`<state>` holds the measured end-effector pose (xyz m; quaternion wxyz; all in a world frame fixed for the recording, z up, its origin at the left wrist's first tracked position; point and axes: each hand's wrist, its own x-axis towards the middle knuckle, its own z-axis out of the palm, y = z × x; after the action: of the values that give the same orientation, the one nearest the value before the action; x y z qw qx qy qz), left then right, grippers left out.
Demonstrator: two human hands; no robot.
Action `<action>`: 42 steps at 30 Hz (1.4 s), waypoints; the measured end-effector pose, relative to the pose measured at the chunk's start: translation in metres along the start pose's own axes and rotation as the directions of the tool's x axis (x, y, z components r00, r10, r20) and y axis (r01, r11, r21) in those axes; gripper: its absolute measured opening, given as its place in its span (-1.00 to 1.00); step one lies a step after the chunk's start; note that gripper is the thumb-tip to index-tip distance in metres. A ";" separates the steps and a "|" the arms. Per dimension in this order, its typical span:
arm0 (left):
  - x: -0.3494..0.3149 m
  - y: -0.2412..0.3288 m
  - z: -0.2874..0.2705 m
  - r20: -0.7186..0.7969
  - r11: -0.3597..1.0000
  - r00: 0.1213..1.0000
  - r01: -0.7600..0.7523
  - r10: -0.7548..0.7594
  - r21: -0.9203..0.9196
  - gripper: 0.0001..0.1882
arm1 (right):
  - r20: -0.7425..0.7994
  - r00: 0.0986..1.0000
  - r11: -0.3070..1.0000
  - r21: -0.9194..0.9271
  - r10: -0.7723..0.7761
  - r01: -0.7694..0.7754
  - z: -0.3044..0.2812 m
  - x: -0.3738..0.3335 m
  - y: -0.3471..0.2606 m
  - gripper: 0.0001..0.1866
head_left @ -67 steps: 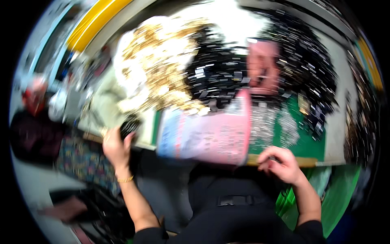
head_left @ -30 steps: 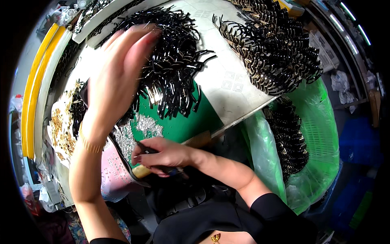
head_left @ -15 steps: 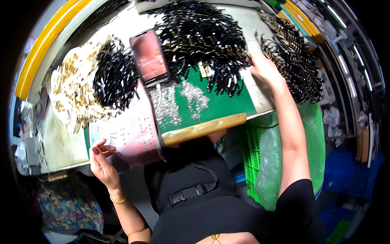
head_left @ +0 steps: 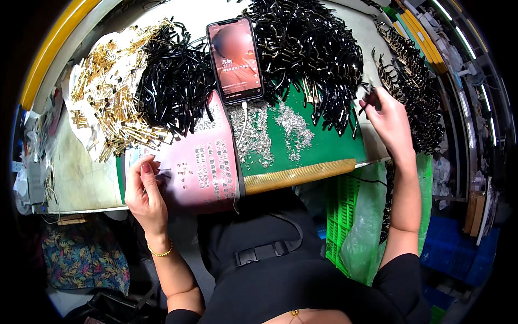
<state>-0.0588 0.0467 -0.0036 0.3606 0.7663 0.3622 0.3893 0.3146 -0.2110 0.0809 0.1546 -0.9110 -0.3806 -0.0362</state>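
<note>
My right hand point(head_left: 387, 120) is beside the large pile of glossy black strips with gold-coloured ends point(head_left: 318, 48). Its thumb and fingers are pinched on a short black strip point(head_left: 363, 107). My left hand point(head_left: 148, 197) is over the front edge of the pink printed sheet point(head_left: 189, 162), thumb and forefinger curled close together. Whether anything tiny is between them cannot be made out. Small silvery, clear-looking pieces point(head_left: 253, 140) lie scattered on the green mat point(head_left: 324, 143), in two patches between my hands.
A lit phone point(head_left: 234, 62) with a white cable point(head_left: 244, 121) stands amid the piles. Gold strips point(head_left: 116, 102) and black strips point(head_left: 175, 81) lie at left, another dark pile point(head_left: 413, 92) at right. A yellowish bar point(head_left: 299, 175) edges the mat; a green crate point(head_left: 340, 216) stands below.
The view has shifted, so the bench appears further left and nearer the phone. My right hand has drawn away from the black pile, with a strip in its fingers. My left fingers have come closer together.
</note>
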 end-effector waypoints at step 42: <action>0.060 -0.016 0.003 0.010 0.981 0.999 0.042 -0.045 0.190 -0.83 | 0.230 0.972 0.902 0.410 0.040 -0.134 0.035 -0.072 -0.052 -0.86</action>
<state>-0.0345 0.1039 0.0017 0.2970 0.7917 0.4118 0.3398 0.2252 -0.2149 0.0473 0.3074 -0.8705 -0.3525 0.1530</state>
